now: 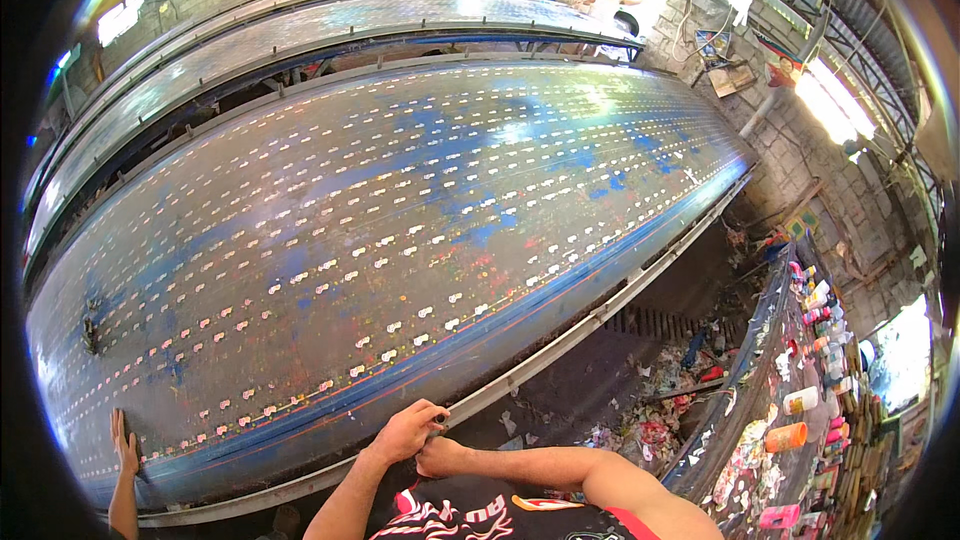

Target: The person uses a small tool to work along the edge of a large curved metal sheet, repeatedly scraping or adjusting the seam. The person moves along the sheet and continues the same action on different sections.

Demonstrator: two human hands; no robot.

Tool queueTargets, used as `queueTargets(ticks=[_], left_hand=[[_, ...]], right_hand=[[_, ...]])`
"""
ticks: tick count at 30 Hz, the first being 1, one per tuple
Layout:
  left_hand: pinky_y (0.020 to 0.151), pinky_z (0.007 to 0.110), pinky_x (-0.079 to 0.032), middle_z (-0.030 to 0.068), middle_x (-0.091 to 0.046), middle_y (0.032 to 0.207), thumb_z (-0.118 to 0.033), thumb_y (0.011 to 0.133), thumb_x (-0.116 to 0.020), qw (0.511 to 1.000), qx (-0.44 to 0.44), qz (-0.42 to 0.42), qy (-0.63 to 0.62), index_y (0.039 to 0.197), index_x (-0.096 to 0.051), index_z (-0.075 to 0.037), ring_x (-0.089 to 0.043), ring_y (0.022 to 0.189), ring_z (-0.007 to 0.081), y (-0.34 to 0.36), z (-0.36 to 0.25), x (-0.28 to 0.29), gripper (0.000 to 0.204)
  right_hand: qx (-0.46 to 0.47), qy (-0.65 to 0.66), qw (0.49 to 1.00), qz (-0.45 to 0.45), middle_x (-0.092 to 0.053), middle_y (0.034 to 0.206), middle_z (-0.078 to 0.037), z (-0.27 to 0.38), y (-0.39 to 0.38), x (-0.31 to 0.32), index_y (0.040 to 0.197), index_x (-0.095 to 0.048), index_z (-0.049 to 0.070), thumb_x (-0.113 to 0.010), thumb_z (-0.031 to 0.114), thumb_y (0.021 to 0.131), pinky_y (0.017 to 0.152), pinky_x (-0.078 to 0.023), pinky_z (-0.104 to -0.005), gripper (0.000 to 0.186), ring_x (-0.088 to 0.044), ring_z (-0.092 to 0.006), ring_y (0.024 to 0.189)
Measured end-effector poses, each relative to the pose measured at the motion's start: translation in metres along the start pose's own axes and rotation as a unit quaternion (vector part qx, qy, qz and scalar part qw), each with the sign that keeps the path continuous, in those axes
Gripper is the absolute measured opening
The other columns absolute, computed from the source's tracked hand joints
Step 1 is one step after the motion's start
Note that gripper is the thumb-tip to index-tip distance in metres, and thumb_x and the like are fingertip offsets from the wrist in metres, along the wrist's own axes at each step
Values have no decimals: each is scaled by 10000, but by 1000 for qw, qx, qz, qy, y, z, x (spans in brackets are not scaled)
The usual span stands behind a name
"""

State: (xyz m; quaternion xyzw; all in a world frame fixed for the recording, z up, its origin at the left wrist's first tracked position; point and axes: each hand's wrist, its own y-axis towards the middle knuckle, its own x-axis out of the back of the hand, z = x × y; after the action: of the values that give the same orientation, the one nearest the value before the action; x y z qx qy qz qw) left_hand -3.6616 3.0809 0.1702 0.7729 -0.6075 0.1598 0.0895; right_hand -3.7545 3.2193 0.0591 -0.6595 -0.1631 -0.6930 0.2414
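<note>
My left hand (403,433) is closed, its fingers curled near the metal rail (535,367) along the long table's near edge. A small dark thing shows at its fingertips, too small to name. Tucked against its wrist side, my right hand (440,458) is closed in a fist; whatever is in it, if anything, is hidden. In front of both lies the long printing table (330,330), its dark surface stained blue and covered with rows of small pale printed pieces. At the far left, another person's hand (125,443) rests with fingers stretched out on the table.
More long tables (330,15) run behind this one. On the right, a cluttered bench (735,420) holds bottles and an orange container (786,437). Scraps and litter (655,410) cover the floor between. Another person (606,5) stands at the far end near a block wall.
</note>
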Motion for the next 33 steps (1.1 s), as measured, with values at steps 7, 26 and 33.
queueTargets(ticks=[7,26,33], left_hand=[[894,500,-530,185,-632,1054,-81,908,-700,987,-98,-39,120,1186,-687,-69,-636,1032,422,19,11,-10,278],[961,464,-505,156,-656,1141,-64,922,-735,980,-164,-31,112,1188,-693,-43,-612,1075,377,21,16,-1,271],[969,448,-506,156,-626,1155,-41,929,-735,986,-134,-11,97,1218,-687,-51,-600,1094,371,32,19,-6,293]], right_hand=[[67,55,987,-133,-699,695,-125,-2,-7,17,722,-733,75,-693,202,756,585,-572,-472,137,-706,-270,626],[-233,263,925,144,-771,999,-144,-1,-38,70,1088,-767,136,-687,162,931,766,-607,-514,178,-775,-357,937],[-356,392,812,-244,-754,1037,-118,6,-108,96,1032,-690,54,-663,69,986,959,-561,-419,55,-729,-299,1010]])
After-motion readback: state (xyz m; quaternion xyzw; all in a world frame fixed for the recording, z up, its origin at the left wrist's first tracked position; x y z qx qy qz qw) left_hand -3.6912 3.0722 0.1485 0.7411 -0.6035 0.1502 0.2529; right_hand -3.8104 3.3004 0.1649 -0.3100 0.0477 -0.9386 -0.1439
